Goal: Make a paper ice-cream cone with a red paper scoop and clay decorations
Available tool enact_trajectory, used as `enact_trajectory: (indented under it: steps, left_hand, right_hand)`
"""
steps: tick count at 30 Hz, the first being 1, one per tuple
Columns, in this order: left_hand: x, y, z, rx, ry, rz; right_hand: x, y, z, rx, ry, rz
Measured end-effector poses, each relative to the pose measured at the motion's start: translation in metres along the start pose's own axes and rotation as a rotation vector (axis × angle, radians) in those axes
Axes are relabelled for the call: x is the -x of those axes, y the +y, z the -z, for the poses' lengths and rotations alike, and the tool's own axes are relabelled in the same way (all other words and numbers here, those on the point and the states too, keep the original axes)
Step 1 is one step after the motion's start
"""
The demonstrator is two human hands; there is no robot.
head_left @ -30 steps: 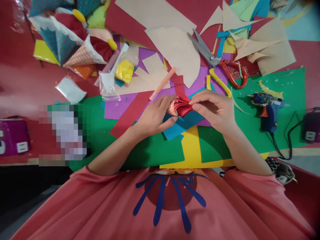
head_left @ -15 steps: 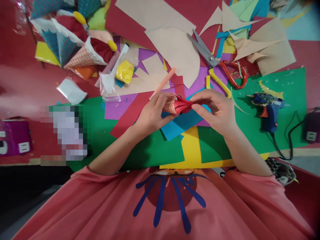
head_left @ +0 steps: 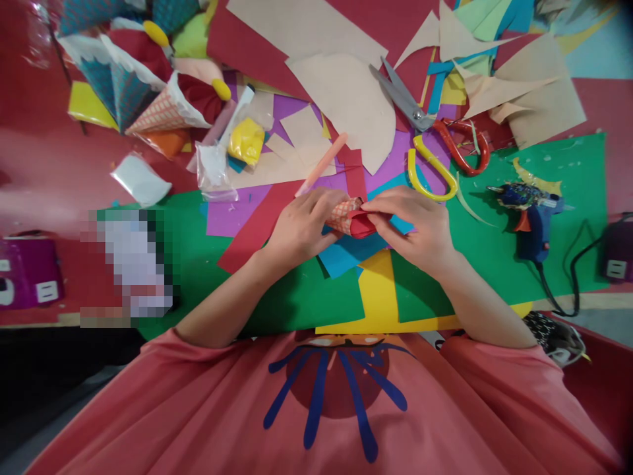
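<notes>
My left hand [head_left: 302, 227] is closed around a small orange-and-white checked paper cone [head_left: 340, 218], its mouth facing right. Folded red paper [head_left: 362, 225] shows at that mouth. The thumb and fingers of my right hand [head_left: 418, 227] pinch at the red paper and the cone's rim; the fingertips partly cover the contact. Beneath both hands lie a blue paper strip [head_left: 341, 256] and a red strip [head_left: 252, 231]. Scissors [head_left: 419, 119] with one yellow and one red handle lie open just beyond my right hand.
A blue glue gun [head_left: 537, 221] with a black cord lies at right on green sheet [head_left: 583, 171]. Finished-looking paper cones [head_left: 165, 109] are grouped at upper left. Beige paper scraps [head_left: 346, 99] spread behind the hands. Small clay packets [head_left: 142, 179] lie at left.
My right hand has moved left and slightly down, closer to the cone. Less red paper sticks out of the cone's mouth, and more of the yellow scissor handle is uncovered.
</notes>
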State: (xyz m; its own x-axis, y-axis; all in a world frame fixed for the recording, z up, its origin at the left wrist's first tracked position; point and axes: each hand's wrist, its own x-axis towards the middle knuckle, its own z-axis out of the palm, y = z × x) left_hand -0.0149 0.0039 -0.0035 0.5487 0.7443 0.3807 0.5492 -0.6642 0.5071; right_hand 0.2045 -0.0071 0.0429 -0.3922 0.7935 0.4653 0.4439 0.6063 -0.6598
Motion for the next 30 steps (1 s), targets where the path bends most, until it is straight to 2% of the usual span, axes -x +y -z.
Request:
enact_trajectory:
  steps: [7,11,18,25,30]
  left_hand:
    - [-0.004,0.008,0.003,-0.028,-0.069,0.028]
    - [-0.006,0.011,0.004,-0.067,-0.127,0.04]
    - [-0.005,0.011,0.005,-0.039,-0.145,0.014]
    - [-0.007,0.014,0.006,0.031,-0.111,0.032]
    - [-0.007,0.016,0.006,0.064,-0.163,0.086]
  right_hand:
    - [0.0,0.0,-0.001,0.04,0.023,-0.092]
    - [-0.001,-0.001,-0.002,0.04,0.048,-0.088]
    - [-0.003,-0.003,0.0,0.07,0.087,-0.078]
    - [-0.003,-0.001,0.004,0.042,-0.016,-0.163]
    - [-0.005,-0.002,0.005,0.023,-0.084,-0.234]
